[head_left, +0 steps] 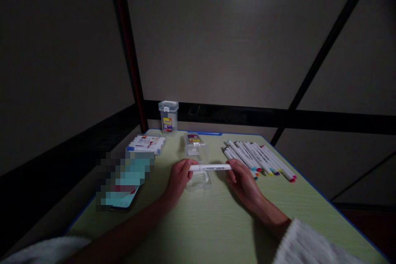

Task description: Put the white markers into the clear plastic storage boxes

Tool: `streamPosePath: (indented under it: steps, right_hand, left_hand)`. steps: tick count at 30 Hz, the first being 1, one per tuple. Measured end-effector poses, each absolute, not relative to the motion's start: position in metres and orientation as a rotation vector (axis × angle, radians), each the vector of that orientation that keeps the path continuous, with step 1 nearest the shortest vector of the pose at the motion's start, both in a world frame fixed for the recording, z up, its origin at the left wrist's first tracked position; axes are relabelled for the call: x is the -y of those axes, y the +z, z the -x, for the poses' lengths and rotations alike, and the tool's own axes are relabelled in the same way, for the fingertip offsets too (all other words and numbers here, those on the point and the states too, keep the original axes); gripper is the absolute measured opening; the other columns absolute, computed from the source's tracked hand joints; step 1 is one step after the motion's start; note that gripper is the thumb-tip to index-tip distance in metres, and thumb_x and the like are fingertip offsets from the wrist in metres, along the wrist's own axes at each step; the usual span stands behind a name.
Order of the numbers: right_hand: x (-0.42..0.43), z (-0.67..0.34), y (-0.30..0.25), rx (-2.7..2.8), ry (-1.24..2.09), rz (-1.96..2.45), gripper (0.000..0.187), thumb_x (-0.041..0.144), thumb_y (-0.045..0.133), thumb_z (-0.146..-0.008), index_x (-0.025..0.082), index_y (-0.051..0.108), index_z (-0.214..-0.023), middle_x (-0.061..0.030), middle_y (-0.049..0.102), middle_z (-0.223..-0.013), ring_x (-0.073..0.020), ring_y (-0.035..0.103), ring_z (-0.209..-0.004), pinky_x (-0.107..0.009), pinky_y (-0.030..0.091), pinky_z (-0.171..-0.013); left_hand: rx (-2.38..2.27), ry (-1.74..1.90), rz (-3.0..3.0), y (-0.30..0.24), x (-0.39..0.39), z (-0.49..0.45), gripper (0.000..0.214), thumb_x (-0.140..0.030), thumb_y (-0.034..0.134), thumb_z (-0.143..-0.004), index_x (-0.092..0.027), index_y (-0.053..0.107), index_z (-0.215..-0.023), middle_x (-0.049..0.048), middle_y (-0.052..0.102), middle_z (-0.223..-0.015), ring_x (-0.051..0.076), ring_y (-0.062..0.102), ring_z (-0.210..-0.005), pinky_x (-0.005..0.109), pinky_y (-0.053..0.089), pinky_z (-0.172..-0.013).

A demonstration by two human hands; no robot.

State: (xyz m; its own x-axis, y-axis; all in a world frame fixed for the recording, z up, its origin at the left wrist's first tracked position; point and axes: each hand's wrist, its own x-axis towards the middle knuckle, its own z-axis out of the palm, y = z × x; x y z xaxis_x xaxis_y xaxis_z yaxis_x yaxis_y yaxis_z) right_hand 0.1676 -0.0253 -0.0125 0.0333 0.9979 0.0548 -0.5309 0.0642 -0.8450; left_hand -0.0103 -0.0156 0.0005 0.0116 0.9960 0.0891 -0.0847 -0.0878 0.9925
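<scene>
Counter point(198, 222): pale green, faint wood grain, blue edging; near edge cut off by the frame.

Left sleeve point(58, 249): whitish, cropped at the bottom corner.

Flat teal item point(123, 203): near the counter's left edge; mostly masked by coarse pixels, identity not legible; one rounded corner clear.

Flat case point(147, 144): transparent plastic, towards the far left corner; white pens inside, some blue ends; printed face too small to read.

Tall container point(169, 119): translucent plastic, upright at the far left corner, lid on, white clasp; yellow, red and blue label, wording unreadable.

Left hand point(177, 177): fingers closed on the left end of the white marker, partly hiding it.

Clear box point(198, 149): glossy plastic, lying mid-counter, label towards the far edge. A clear shell point(199, 183) shows nearer; the marker crosses in front, so whether both are one piece cannot be told.

White marker point(213, 167): slim, level, held above mid-counter between both hands; dark print blurred.

Right hand point(244, 183): fingers pinching the marker's right end, tip concealed.

Loose markers point(256, 156): white barrels, multicoloured ends, a slanted row beside the right edge; some overlapped, count uncertain.

Right sleeve point(309, 243): whitish, fleecy, cropped below.
</scene>
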Motion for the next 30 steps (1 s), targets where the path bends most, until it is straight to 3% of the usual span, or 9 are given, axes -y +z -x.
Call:
streamPosePath:
  steps: [3,9,12,16,25,30]
  right_hand:
    - [0.027,-0.166,-0.012,0.819,1.374,0.749,0.018,0.031,0.065,-0.067,0.016,0.055,-0.064,0.0072,0.037,-0.040,-0.0049,0.024,-0.040,-0.019,0.019,-0.040]
    - [0.031,-0.163,-0.007,0.872,1.402,0.748,0.018,0.032,0.067,-0.065,0.017,0.058,-0.071,0.0066,0.039,-0.043,-0.0056,0.028,-0.041,-0.020,0.022,-0.041]
    - [0.033,-0.162,-0.005,0.879,1.416,0.742,0.019,0.031,0.069,-0.064,0.017,0.059,-0.072,0.0066,0.040,-0.044,-0.0056,0.029,-0.041,-0.020,0.023,-0.041]
    - [0.034,-0.162,-0.003,0.872,1.436,0.739,0.019,0.028,0.070,-0.062,0.017,0.062,-0.075,0.0064,0.041,-0.045,-0.0052,0.031,-0.041,-0.020,0.024,-0.041]
    - [0.035,-0.164,-0.002,0.863,1.437,0.763,0.019,0.024,0.072,-0.058,0.016,0.066,-0.075,0.0017,0.053,-0.050,-0.0062,0.038,-0.044,-0.020,0.026,-0.042]
    - [0.034,-0.165,-0.005,0.869,1.456,0.753,0.019,0.023,0.071,-0.060,0.017,0.066,-0.077,0.0022,0.053,-0.052,-0.0060,0.039,-0.046,-0.019,0.026,-0.043]
  left_hand:
    - [-1.127,1.335,-1.285,-0.002,0.014,0.011,0.044,-0.055,0.049,-0.066,-0.013,0.056,-0.060,-0.0042,0.042,-0.046,0.006,0.034,-0.042,0.019,0.023,-0.041]
    - [-1.201,1.350,-1.295,0.002,0.017,0.012,0.048,-0.060,0.042,-0.067,-0.014,0.054,-0.060,-0.0067,0.033,-0.036,0.007,0.030,-0.036,0.020,0.023,-0.039]
    - [-1.218,1.362,-1.237,0.005,0.019,0.011,0.047,-0.060,0.045,-0.065,-0.014,0.053,-0.057,-0.0046,0.039,-0.042,0.007,0.034,-0.041,0.018,0.025,-0.039]
    - [-1.226,1.366,-1.165,0.004,0.019,0.010,0.044,-0.057,0.047,-0.064,-0.014,0.052,-0.056,-0.0017,0.047,-0.052,0.008,0.041,-0.049,0.018,0.031,-0.042]
    - [-1.238,1.396,-1.215,0.002,0.018,0.014,0.035,-0.047,0.044,-0.071,-0.015,0.051,-0.058,-0.0014,0.048,-0.055,0.009,0.042,-0.051,0.017,0.032,-0.043]
    - [-1.217,1.399,-1.259,0.002,0.020,0.013,0.027,-0.039,0.041,-0.074,-0.016,0.049,-0.061,-0.0030,0.045,-0.057,0.008,0.041,-0.052,0.016,0.031,-0.044]
